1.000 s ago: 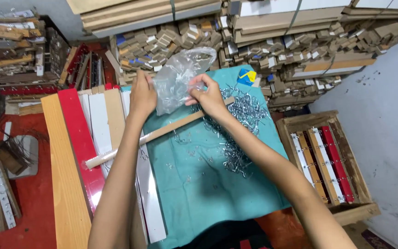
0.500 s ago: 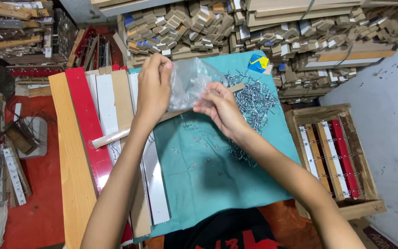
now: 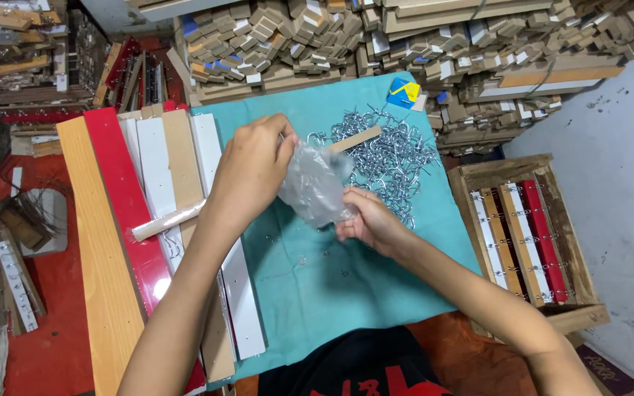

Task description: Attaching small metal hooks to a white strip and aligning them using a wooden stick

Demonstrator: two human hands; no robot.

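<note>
Room: a cluttered workshop floor, with stacks of cut wooden blocks [image 3: 376, 37] piled along the far side and a pale wall to the right.
Surface: a teal cloth [image 3: 332, 279] spread flat, lying under both hands.
Left hand: the left hand [image 3: 251, 172] is curled, its fingers pinched shut on the upper edge of a clear plastic bag [image 3: 315, 187].
Right hand: the right hand [image 3: 368, 224] sits nearer the person, its fingers closed around the lower end of the same bag, thumb on top.
Bag: crumpled and see-through, held between the two hands just above the cloth; what it holds, if anything, cannot be made out.
Hooks: a loose heap of silver metal hooks [image 3: 394, 158] lies on the cloth just beyond the right fingers, and a few strays lie scattered on the cloth near the right hand.
Strip: a thin wooden strip [image 3: 170, 218] runs slantwise under the left hand, its far end resting on the hook heap.
Boards: long flat boards, one red [image 3: 122, 198], some white [image 3: 152, 165], one pale wood [image 3: 100, 257], lie side by side left of the left fingers, partly on the cloth.
Crate: a wooden crate [image 3: 530, 227] stands well to the right of the right fingers, holding red, white and wood-coloured boards fitted with hooks.
Card: a small blue and yellow card [image 3: 403, 92] rests at the cloth's far edge, beyond the hooks.
</note>
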